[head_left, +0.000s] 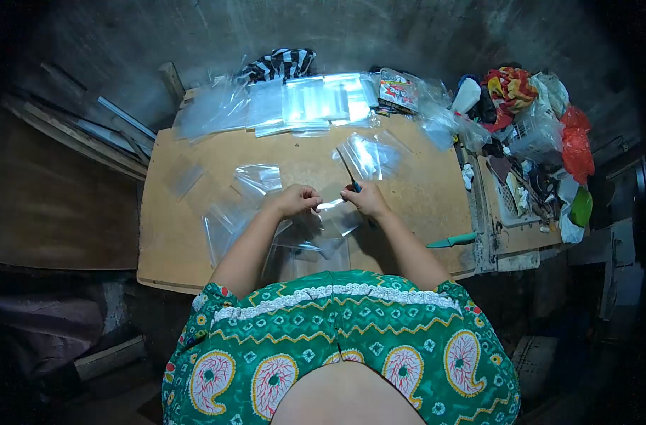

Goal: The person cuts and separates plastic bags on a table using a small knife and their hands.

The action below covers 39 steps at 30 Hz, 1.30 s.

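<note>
My left hand (298, 200) is closed, pinching the edge of a clear plastic sheet (337, 221) in front of my body. My right hand (367, 200) is closed around a slim tool with a dark shaft and blue handle (354, 183); its exact kind is too small to tell. The right fingers are also at the sheet's other upper corner. Loose clear plastic pieces (227, 225) lie beside and under my left forearm. Just beyond my right hand is another pile of clear plastic pieces (374, 154).
Stacks of clear plastic bags (312, 103) line the table's (422, 191) far edge, beside a printed box (399, 90). A green knife (452, 241) lies at the right. Past it stand a cluttered tray (507, 205) and a red plastic bag (576, 145). Planks (82, 138) lean at left.
</note>
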Each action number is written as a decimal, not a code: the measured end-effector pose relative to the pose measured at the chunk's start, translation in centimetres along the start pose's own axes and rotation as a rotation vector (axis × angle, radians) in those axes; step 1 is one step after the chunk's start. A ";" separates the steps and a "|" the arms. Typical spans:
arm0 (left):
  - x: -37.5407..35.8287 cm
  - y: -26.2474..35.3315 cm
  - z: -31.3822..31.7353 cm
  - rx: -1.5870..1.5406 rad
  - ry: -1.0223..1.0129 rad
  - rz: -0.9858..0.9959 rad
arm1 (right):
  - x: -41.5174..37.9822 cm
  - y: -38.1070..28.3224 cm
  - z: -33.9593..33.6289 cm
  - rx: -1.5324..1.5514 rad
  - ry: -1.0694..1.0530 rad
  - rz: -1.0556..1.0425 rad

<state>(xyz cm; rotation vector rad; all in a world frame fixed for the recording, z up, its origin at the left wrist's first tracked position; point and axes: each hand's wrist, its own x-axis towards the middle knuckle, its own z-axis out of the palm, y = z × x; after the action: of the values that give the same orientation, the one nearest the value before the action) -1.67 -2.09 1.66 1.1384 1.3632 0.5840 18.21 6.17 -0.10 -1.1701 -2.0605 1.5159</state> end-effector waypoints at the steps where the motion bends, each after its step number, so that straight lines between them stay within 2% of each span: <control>1: -0.1 0.1 0.0 0.000 0.000 0.000 | 0.0 0.0 0.0 0.000 0.000 0.000; 7: 0.3 -0.5 0.1 0.049 0.051 0.071 | 0.3 0.3 0.5 0.012 0.013 0.011; 10: 0.7 -0.5 0.0 0.097 0.082 0.057 | 0.6 -0.3 1.1 -0.138 0.003 0.093; 12: 1.0 -0.1 0.0 0.431 0.211 -0.067 | 0.9 -0.8 1.7 -0.444 0.056 0.097; 14: 2.4 -1.9 -0.1 0.542 0.247 -0.042 | 1.2 -1.2 2.1 -0.429 0.016 0.138; 16: 3.0 -2.1 -0.2 0.653 0.285 -0.016 | 1.0 -2.3 2.3 -0.539 0.067 0.200; 19: 2.9 -1.0 -0.1 0.784 0.345 -0.169 | 1.0 -3.0 2.5 -0.606 0.068 0.164; 23: 2.0 0.2 -0.2 0.769 0.358 -0.257 | 0.8 -2.5 1.9 -0.653 0.037 0.043; 28: 1.6 -0.1 0.0 0.727 0.512 -0.311 | -0.4 -1.0 0.7 -0.674 -0.077 -0.100; 29: 1.6 0.1 0.2 0.712 0.522 -0.340 | -0.5 -1.2 0.2 -0.701 -0.153 -0.026; 33: 1.2 -0.1 0.8 0.693 0.589 -0.336 | 1.0 -2.0 -0.5 -0.801 -0.254 -0.009; 35: 1.1 -0.4 1.3 0.957 0.800 -0.057 | 2.0 -2.3 -0.6 -0.792 -0.291 -0.009; 36: 1.2 -0.7 1.6 0.961 0.800 -0.058 | 2.4 -2.5 -0.6 -0.783 -0.329 -0.008; 38: 2.0 -1.4 2.5 1.069 0.765 0.279 | 3.0 -2.8 -0.4 -0.795 -0.356 0.000; 39: 2.1 -1.4 3.1 1.043 0.642 0.400 | 3.1 -2.9 -0.3 -0.799 -0.365 0.025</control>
<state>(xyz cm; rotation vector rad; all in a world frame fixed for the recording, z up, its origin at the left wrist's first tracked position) 1.27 -1.68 -0.99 2.2246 2.1101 0.5390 15.29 8.50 2.05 -1.2117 -3.0650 0.9582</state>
